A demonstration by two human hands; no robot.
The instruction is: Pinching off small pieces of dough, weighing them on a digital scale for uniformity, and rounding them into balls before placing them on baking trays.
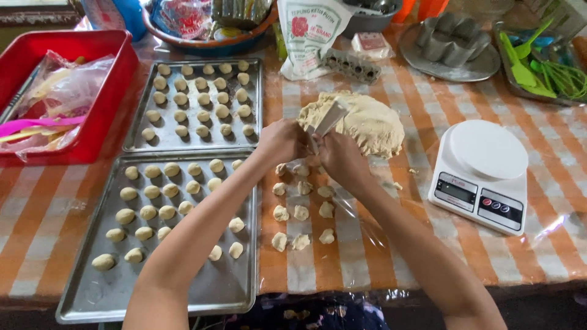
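- Centrally, left hand [280, 142] and right hand [341, 157] close together at near edge of dough mound [361, 122], on orange-and-white checked tablecloth [550, 244] under clear plastic sheet.
- Right hand clenched around white scraper [327, 119]; blade tilted up-left, tip against mound's left flank.
- Left hand curled, fingers pinched at mound's lower left corner beside scraper; whether dough is actually gripped: cannot tell, fingertips hidden.
- Cut dough pieces [301, 211] scattered loosely just below hands, in rough rows, apart from one another, reaching toward table's near edge.
- Near baking tray [98, 293] left of pieces, right rim almost touching them; rolled dough balls [148, 212] fill upper left part, lower right corner bare metal.
- Left forearm crossing near tray's right rim.
- Far baking tray [137, 137] abutting near tray's top rim, packed with small balls in rows.
- Red tub [104, 104] against far tray's left edge, holding plastic bags.
- White kitchen scale [483, 174] right of mound, well apart from right hand; open strip of cloth between scale and mound.
- Flour bag [309, 36] and grey mould [351, 66] just behind mound.
- Metal plate with flower-shaped cutter [452, 43] and tray of green utensils [538, 67] along far right edge.
- Blue-rimmed bowl [208, 43] at far centre.
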